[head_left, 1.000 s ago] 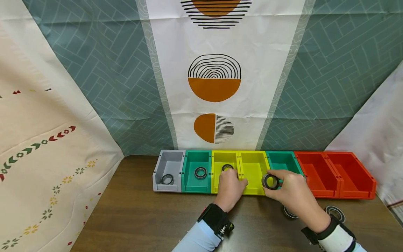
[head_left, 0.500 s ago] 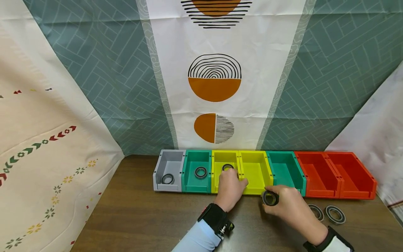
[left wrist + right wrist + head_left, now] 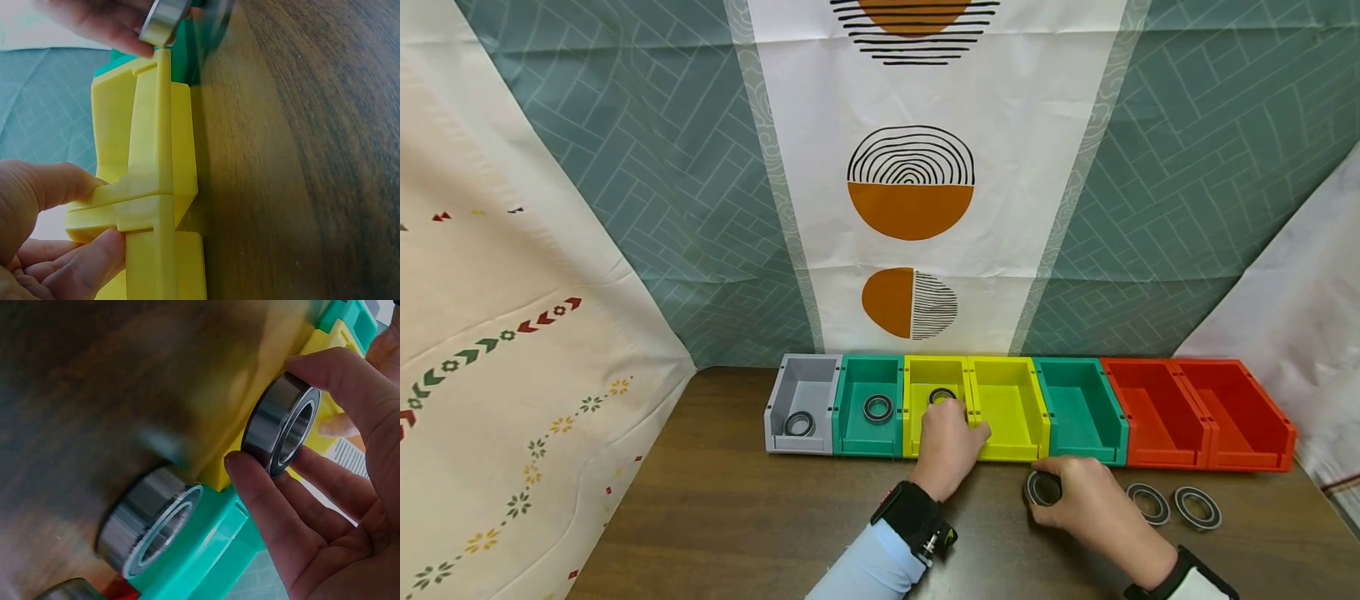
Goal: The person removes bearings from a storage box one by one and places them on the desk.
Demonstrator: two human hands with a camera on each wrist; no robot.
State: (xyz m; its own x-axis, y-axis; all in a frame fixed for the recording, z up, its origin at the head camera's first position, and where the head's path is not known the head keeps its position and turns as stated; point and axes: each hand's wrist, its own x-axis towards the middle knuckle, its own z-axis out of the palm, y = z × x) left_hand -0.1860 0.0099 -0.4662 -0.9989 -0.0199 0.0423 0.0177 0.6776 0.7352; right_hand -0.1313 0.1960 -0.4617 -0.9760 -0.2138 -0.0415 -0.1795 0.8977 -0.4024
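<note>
My left hand [image 3: 947, 446] pinches the adjoining front walls [image 3: 125, 209] of the two yellow bins [image 3: 1007, 408], thumb on one side and fingers on the other. Low over the table, in front of the right yellow bin and its green neighbour, my right hand [image 3: 1086, 496] grips a ball bearing [image 3: 265, 422] by its outer rim between thumb and fingertips. It is a steel ring with a dark seal on its face, standing on edge. Behind the left hand, a bearing [image 3: 940, 390] lies in the left yellow bin, partly hidden.
Bins stand in a row: grey [image 3: 797, 447], green [image 3: 850, 433], the yellow pair, a second green [image 3: 1086, 408] and two red [image 3: 1251, 408]. One bearing [image 3: 788, 426] lies in the grey bin, another [image 3: 877, 421] in the left green. Two more bearings [image 3: 1199, 526] lie on the table at right.
The right hand has brought its bearing down from in front of the yellow and green bins to low over the table, nearer the person. The left hand has stayed put.
</note>
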